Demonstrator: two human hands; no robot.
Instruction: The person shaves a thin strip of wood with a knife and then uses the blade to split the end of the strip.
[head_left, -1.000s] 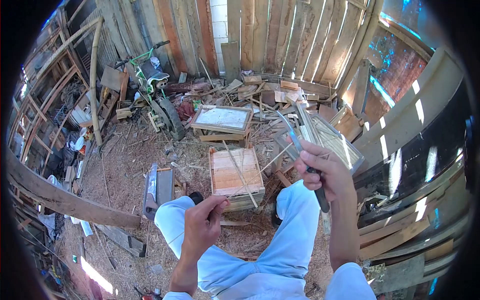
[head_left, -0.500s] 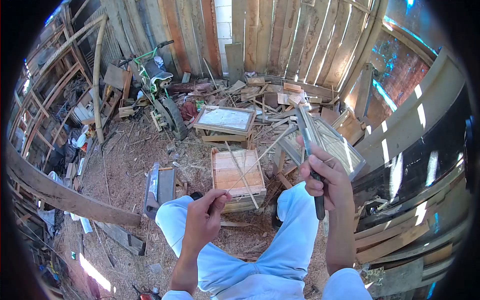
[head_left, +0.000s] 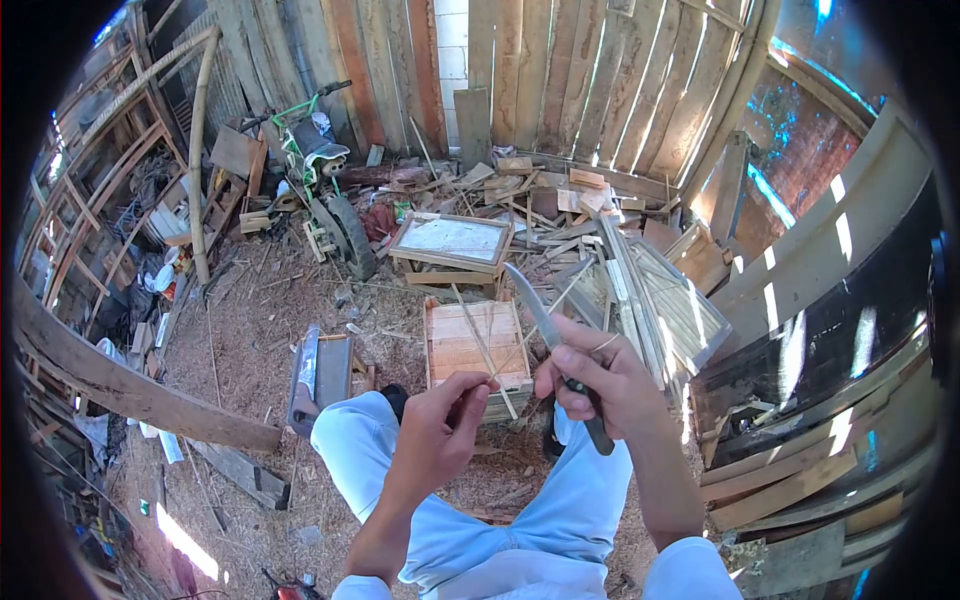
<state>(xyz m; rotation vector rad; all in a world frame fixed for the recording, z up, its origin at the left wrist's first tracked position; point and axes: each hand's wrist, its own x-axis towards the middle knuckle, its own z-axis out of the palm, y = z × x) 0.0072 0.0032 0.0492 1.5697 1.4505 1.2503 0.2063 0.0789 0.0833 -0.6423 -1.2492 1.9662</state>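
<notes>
My right hand [head_left: 605, 385] grips a knife [head_left: 535, 305] by its dark handle, the blade pointing up and to the left. Closed in a pinch, my left hand [head_left: 440, 425] holds a thin wooden strip [head_left: 570, 285] near its lower end. The strip slants up to the right and passes behind the knife and right hand. Both hands are close together above my knees. Below them stands a wooden box [head_left: 460, 350] made of pale boards. Another thin stick [head_left: 470, 325] lies slanted across the box.
A framed panel [head_left: 450, 238] lies beyond the box, before a heap of wood scraps [head_left: 540, 190]. A small bike [head_left: 320, 165] stands at the back left. Slatted boards [head_left: 675, 295] lean at the right. A broad blade [head_left: 308, 365] rests beside my left knee.
My right hand with the knife has moved left and lower, and the blade has tilted left. My left hand, still holding the strip, has shifted right, bringing the hands closer.
</notes>
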